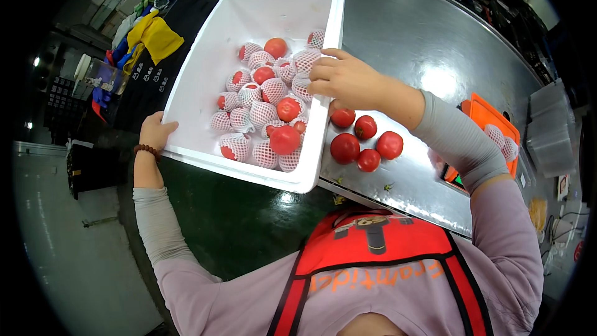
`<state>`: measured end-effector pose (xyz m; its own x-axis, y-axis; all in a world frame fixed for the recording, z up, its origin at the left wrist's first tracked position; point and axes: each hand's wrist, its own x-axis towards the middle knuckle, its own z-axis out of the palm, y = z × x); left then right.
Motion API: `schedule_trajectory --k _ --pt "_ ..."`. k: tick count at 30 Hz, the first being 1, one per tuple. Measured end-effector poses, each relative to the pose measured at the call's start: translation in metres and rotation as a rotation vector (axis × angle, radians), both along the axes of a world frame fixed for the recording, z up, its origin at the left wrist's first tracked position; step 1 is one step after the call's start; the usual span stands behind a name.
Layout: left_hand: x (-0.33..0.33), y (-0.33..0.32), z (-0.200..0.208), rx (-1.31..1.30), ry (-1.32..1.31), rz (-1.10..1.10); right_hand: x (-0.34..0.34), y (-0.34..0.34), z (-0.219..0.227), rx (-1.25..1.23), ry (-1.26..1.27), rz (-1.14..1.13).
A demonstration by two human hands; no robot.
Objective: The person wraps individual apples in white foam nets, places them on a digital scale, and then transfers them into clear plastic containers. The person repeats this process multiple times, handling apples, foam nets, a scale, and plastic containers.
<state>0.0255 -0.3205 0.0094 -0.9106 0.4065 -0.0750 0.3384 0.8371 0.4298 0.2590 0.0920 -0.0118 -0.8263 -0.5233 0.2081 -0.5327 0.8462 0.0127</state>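
A white foam box (205,56) is tilted in front of me, partly beyond the steel table's edge. Inside lie many tomatoes, most in white foam net sleeves (263,114) and a few showing bare red skin, such as one tomato (285,140) near the front wall. My left hand (155,132) grips the box at its near left corner, thumb on the rim. At the right rim, my right hand (348,81) has its fingers curled over the edge, closed on it. Several loose tomatoes (345,149) sit on the steel just below that hand.
The steel table (404,37) spreads to the right and back. An orange tray (494,118) with netted produce stands at the right, beside clear plastic containers (550,130). A yellow cloth (155,37) lies on the black surface at left. Green stem bits (388,187) lie near the table edge.
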Motion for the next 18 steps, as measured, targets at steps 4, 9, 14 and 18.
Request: schedule_trajectory --k 4,9,14,18 --pt "-0.013 0.005 0.035 0.022 0.057 -0.064 0.011 -0.008 -0.021 -0.210 0.223 -0.001" --pt "-0.024 0.030 0.078 0.081 0.256 -0.038 0.028 -0.051 -0.054 -0.446 0.265 -0.080" --pt "-0.055 0.010 0.052 0.027 0.305 -0.006 0.024 -0.078 -0.064 -0.575 0.340 -0.132" --pt "-0.050 0.017 0.059 0.070 0.259 -0.004 0.022 -0.075 -0.064 -0.551 0.330 -0.181"
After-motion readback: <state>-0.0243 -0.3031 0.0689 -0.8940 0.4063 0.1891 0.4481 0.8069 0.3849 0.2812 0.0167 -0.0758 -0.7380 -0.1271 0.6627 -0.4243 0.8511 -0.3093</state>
